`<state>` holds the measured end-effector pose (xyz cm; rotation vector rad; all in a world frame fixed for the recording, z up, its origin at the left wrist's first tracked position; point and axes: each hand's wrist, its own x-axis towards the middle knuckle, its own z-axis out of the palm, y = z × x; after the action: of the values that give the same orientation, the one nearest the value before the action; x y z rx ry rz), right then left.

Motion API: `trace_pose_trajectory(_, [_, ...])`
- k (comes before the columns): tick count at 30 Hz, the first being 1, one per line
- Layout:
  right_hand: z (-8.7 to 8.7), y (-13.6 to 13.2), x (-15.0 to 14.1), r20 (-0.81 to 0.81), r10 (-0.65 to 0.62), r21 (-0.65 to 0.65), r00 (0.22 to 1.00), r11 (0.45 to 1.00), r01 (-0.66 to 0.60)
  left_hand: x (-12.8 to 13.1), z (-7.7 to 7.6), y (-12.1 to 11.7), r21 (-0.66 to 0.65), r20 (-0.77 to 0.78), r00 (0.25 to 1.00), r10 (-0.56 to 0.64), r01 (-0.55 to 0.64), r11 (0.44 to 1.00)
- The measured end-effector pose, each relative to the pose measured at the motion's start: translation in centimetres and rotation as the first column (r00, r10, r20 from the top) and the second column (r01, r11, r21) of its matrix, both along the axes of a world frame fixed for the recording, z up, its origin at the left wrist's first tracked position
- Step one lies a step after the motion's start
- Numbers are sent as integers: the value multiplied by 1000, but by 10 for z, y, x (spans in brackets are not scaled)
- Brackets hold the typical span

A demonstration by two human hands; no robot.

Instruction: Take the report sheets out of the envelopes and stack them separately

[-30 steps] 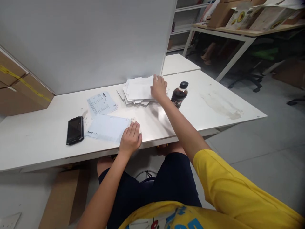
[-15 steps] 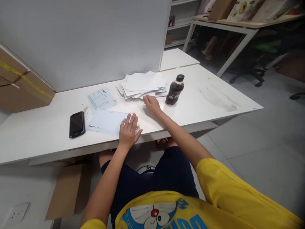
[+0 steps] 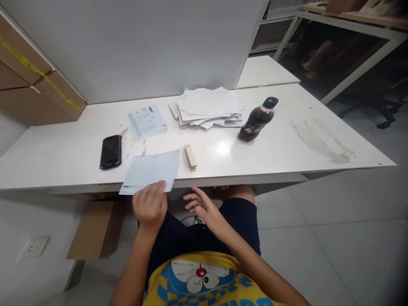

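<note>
My left hand [image 3: 150,204] is closed on the near edge of a pale printed sheet of paper [image 3: 154,168], which juts over the front edge of the desk. My right hand [image 3: 201,206] hangs in front of the desk edge with its fingers apart and nothing in them. Just right of the sheet lies a small cream stapler [image 3: 190,157]. Behind it is an untidy stack of white papers [image 3: 207,104]. Several pale printed slips [image 3: 147,122] lie further left.
A black phone [image 3: 111,152] lies on the left of the white desk [image 3: 274,159]. A dark soda bottle [image 3: 257,121] stands to the right. Cardboard boxes [image 3: 41,97] sit at the far left, and a white partition [image 3: 143,46] rises behind. Another person's leg [image 3: 317,59] shows beyond.
My left hand has gone from lying flat over the sheet and stapler to gripping the sheet and drawing it towards me. My right hand has come back from the paper stack to the desk's front.
</note>
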<state>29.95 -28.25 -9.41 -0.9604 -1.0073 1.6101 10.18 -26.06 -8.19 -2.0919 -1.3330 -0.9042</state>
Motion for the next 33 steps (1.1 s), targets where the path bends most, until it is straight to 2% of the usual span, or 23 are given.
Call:
trace_pose_trajectory(2, [9,6,-1,-45,-1,-19,999,1000,1,27,4,-7,4,-98,974,-204,206,979])
trace_pose_trajectory(4, [18,21,8,43,-88,-16,995,996,89,48,4,-11,5,-189,909,-372,379,925])
trace_pose_trajectory(6, [24,39,25,164,-171,4,972,985,172,58,5,-4,-8,-233,861,-453,464,886])
trace_pose_trajectory(8, [25,53,43,243,-241,21,940,970,243,54,10,19,-106,-213,859,-465,453,885])
trace_pose_trajectory(10, [24,62,60,258,-340,10,904,937,349,39,21,60,-270,-138,912,-387,341,901])
trace_pose_trajectory(12, [24,66,70,224,-434,-34,873,891,452,16,32,115,-406,-56,982,-178,140,903])
trace_pose_trajectory(14, [26,66,71,175,-475,-71,863,868,492,-10,35,170,-525,-19,998,68,-68,849])
trace_pose_trajectory(15, [28,64,69,161,-469,-72,868,872,485,-22,33,193,-574,-31,989,143,-135,808])
trace_pose_trajectory(16, [30,61,67,160,-451,-62,878,883,465,-33,29,212,-616,-47,980,196,-183,766])
trace_pose_trajectory(18, [33,55,60,179,-409,-38,895,906,421,-49,20,235,-661,-45,951,306,-258,704])
trace_pose_trajectory(20, [32,48,57,189,-393,-38,900,913,407,-58,11,241,-657,-30,920,392,-314,685])
trace_pose_trajectory(23, [23,41,57,160,-420,-76,893,897,435,-59,6,235,-610,-6,884,467,-373,699])
trace_pose_trajectory(28, [5,29,59,120,-397,-123,910,904,410,-53,8,227,-570,-18,898,439,-370,733])
trace_pose_trajectory(33, [-7,16,68,88,-435,-219,896,869,443,-56,5,229,-599,-6,902,432,-349,720])
